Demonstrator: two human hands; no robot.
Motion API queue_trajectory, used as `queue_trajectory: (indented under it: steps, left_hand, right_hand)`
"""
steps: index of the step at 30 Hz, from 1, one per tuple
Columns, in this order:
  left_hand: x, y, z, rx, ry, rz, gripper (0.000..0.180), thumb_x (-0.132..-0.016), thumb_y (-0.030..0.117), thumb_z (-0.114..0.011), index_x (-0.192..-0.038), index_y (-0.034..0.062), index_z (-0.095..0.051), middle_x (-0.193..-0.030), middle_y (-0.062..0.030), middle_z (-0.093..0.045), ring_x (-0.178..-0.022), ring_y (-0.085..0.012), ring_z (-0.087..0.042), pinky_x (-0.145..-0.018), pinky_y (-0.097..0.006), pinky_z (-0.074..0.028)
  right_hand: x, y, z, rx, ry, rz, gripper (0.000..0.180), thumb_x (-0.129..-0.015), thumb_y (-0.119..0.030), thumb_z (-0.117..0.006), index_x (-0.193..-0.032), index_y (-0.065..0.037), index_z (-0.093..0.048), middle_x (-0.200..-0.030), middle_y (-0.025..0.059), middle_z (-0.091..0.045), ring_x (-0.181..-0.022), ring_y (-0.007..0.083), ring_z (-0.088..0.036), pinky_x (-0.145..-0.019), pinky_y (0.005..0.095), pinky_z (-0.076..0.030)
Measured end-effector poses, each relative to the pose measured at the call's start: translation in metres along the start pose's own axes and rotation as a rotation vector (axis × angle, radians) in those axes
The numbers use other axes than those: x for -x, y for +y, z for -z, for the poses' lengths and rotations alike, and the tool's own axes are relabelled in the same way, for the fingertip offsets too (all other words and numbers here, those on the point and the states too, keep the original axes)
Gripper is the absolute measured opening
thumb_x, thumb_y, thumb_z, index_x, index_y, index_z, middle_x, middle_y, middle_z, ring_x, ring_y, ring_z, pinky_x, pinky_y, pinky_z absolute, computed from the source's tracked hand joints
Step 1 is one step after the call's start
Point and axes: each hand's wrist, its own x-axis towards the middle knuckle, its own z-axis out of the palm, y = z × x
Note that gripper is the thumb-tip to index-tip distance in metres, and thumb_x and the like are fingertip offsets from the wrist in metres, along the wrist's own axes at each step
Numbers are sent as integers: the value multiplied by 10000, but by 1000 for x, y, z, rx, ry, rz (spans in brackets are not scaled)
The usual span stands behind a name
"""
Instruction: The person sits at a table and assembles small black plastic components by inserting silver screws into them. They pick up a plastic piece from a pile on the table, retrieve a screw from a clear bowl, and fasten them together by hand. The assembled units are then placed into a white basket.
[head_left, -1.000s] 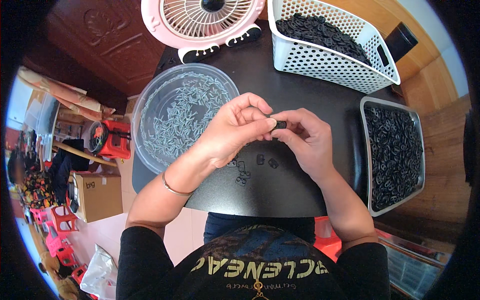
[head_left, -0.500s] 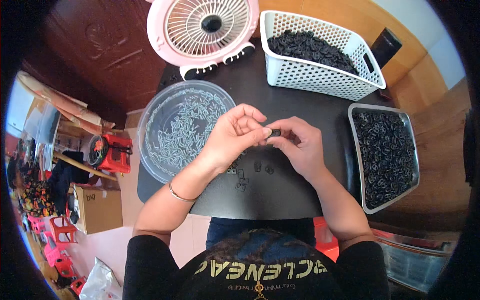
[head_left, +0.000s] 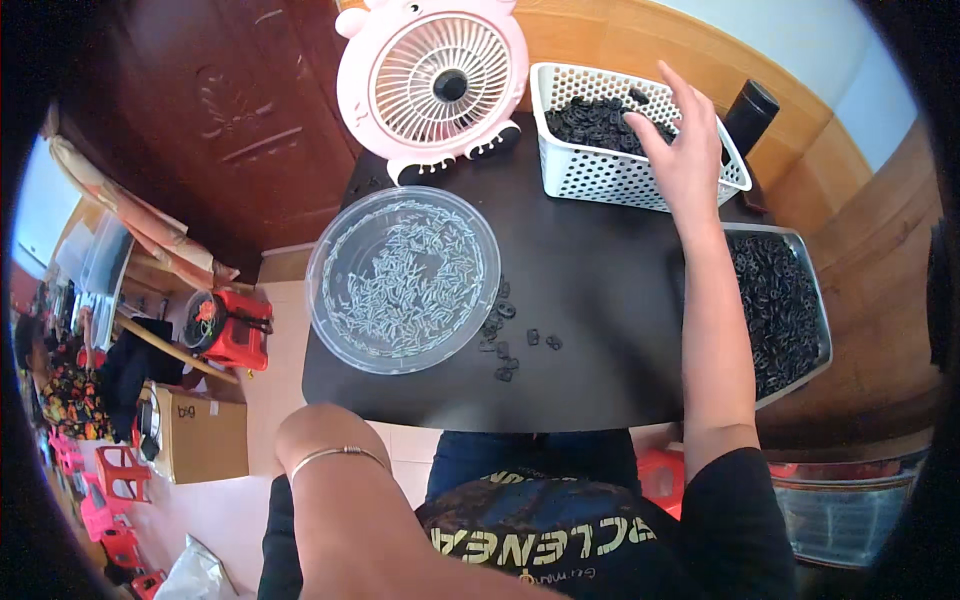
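My right hand [head_left: 685,140] is raised over the near right side of the white perforated basket [head_left: 610,192]. Its fingers are apart. A small black oblong piece [head_left: 638,96] shows between thumb and forefinger, seemingly touching neither; whether it is in the air or on the heap is hard to tell. Inside the basket lies a heap of similar black pieces [head_left: 590,125]. My left arm [head_left: 340,490], wearing a metal bangle, is bent with the elbow up, and its hand is out of the picture. Several loose black pieces [head_left: 505,365] lie on the dark table [head_left: 600,330].
A clear round tub [head_left: 325,335] of small silvery pins stands on the left of the table. Behind it is a pink fan [head_left: 355,80]. At right sits a tray [head_left: 822,335] full of black pieces. A dark cylinder [head_left: 750,115] stands beside the basket.
Both hands were together above the table around a small black piece. My right hand has moved far right to the basket and opened; my left arm has drawn back, its hand leaving the picture.
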Motion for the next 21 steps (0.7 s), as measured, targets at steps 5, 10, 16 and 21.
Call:
queue_trajectory:
  steps: [5, 10, 16, 21]
  left_hand:
    - [6, -4, -31, 202, 126, -55, 617, -774, 449, -403, -1132, -53, -426, -1097, -189, -518, -953, -323, -542, -763, -407, -449]
    - [10, -14, -46, 315, 209, -72, 791, -748, 589, -354, -1197, -62, -373, -1145, -209, -488, -985, -376, -527, -770, -453, -445]
    - [43, -22, -38, -24, -27, 323, 795, -720, 610, -362, -1182, -37, -365, -1088, -176, -472, -927, -379, -535, -710, -480, -445]
    - [69, -4, 39, -1499, -138, 756, 195, -717, 152, -583, -893, 68, -592, -675, -93, -558, -647, -257, -574, -567, -339, -455]
  right_hand:
    - [23, -30, 6, -220, -174, 4, 336, -695, -105, -661, -1014, -44, -575, -1016, 131, -547, -980, 280, -504, -867, 358, -382]
    - [55, -34, 10, -356, -351, -2, 263, -679, -62, -666, -935, -59, -604, -970, 121, -562, -942, 269, -542, -823, 335, -429]
    - [85, -35, 10, -550, -578, -168, 173, -703, -16, -644, -869, -65, -633, -901, 81, -586, -793, 202, -585, -673, 275, -475]
    - [106, -29, 15, -591, -589, -216, 134, -726, 0, -622, -850, -48, -643, -824, 67, -603, -694, 158, -589, -579, 243, -472]
